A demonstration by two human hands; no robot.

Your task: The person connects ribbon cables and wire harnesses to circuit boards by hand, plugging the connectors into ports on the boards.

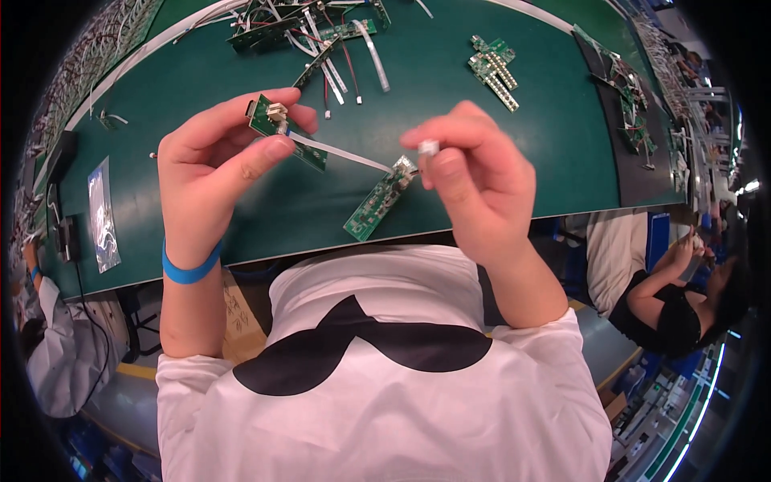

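Note:
My left hand [210, 157], with a blue band on its wrist, grips a small green circuit board [309, 154] by its edge between thumb and fingers. A cream connector socket [277, 111] stands on that board. From it a flat white ribbon cable [341, 153] runs right to a second, narrow green circuit board [373, 210], which hangs tilted over the table's near edge. My right hand [478, 173] pinches a small white plug connector [428, 148] between thumb and forefinger, close to the top of the narrow board. Whether a wire joins the plug to that board is hard to see.
A green-topped table [434, 72] spreads before me. At the back lies a heap of circuit boards with cables [321, 40]; several loose boards [494, 68] lie to its right. A black mat [594, 120] with boards is far right, a clear plastic bag [102, 213] left. Other people sit on both sides.

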